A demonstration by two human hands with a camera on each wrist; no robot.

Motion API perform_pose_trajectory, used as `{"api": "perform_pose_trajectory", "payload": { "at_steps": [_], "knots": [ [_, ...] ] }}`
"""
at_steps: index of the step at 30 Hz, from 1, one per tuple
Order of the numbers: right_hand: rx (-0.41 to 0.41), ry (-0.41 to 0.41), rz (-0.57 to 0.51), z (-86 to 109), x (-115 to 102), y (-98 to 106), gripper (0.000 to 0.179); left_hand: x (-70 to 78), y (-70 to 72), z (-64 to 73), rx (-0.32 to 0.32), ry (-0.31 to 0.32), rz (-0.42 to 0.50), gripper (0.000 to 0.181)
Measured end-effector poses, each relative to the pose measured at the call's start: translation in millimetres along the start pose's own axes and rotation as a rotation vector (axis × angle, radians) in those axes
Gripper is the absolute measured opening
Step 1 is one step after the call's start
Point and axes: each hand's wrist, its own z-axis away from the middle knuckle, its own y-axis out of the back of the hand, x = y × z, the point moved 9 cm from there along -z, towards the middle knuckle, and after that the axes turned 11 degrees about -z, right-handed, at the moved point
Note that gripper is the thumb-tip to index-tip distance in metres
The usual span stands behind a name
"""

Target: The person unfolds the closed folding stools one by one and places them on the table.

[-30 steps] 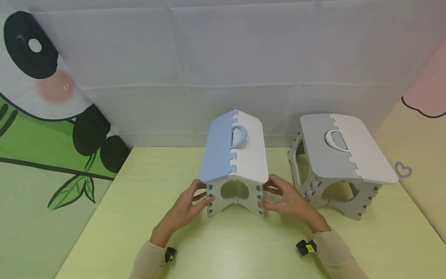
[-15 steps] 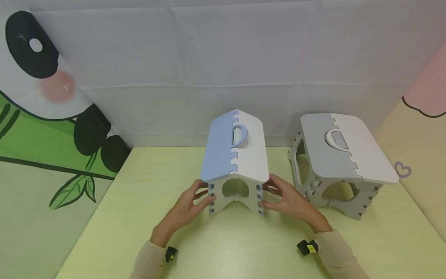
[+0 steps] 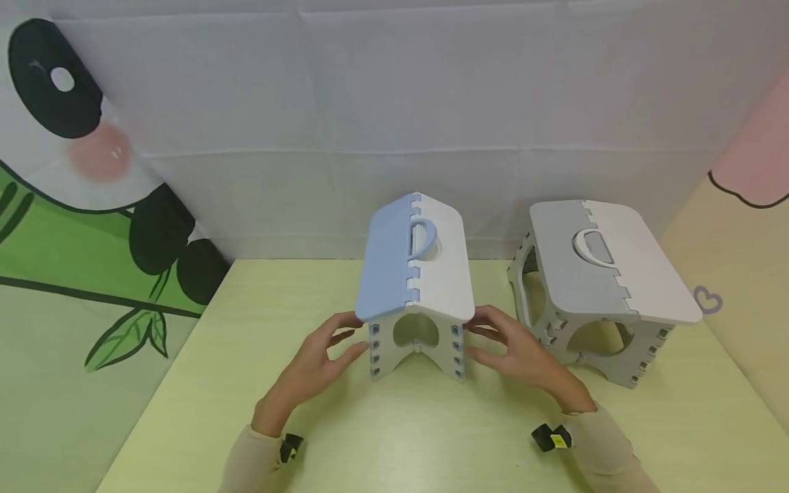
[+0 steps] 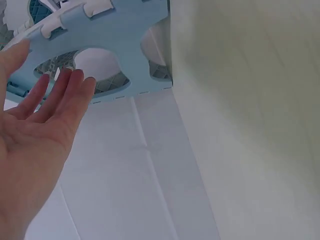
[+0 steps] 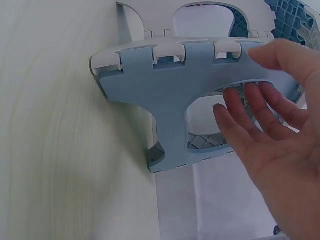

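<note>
A small folding step stool (image 3: 440, 274), its top half blue and half white with a blue handle, stands on the table between my hands. Its top is bent along the middle seam like a low roof. My left hand (image 3: 311, 366) is at the left side, fingers loosely extended and thumb just off the leg. On the other side my right hand (image 3: 524, 356) has its thumb off the leg and its fingertips near the top's edge. Both wrist views show the fingers relaxed beside the blue side panel (image 4: 135, 35), whose counterpart panel (image 5: 170, 100) has cut-out openings.
A larger grey and white folding stool (image 3: 579, 274) stands close behind my right hand, its top nearly flat. White cloth (image 3: 333, 123) hangs along the table's back edge. Printed panels flank the pale green table (image 3: 271, 301).
Both thumbs have come away from the blue and white stool's legs, and the hands have eased outward. The stool stays in nearly the same place.
</note>
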Motion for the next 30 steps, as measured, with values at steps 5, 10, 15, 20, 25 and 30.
{"api": "perform_pose_trajectory", "payload": {
  "at_steps": [5, 10, 15, 20, 25, 30],
  "knots": [
    [0.038, 0.047, 0.057, -1.0, -8, 7, 0.049, 5.0, 12.2, -1.4, 0.054, -0.04, -0.053, 0.041],
    [0.108, 0.083, 0.102, -3.0, -17, 16, 0.048, 10.8, 24.4, -2.6, 0.112, -0.067, -0.093, 0.044],
    [0.195, 0.14, 0.12, -2.6, -28, 26, 0.048, 16.8, 34.1, -4.7, 0.152, -0.086, -0.125, 0.055],
    [0.234, 0.209, 0.121, -2.9, -40, 31, 0.048, 23.9, 38.7, -6.9, 0.181, -0.117, -0.16, 0.062],
    [0.243, 0.277, 0.119, -5.1, -54, 32, 0.049, 29.9, 43.3, -9.6, 0.202, -0.108, -0.178, 0.066],
    [0.243, 0.297, 0.151, -9.1, -65, 30, 0.051, 36.6, 46.7, -14.3, 0.217, -0.108, -0.171, 0.068]
  ]
}}
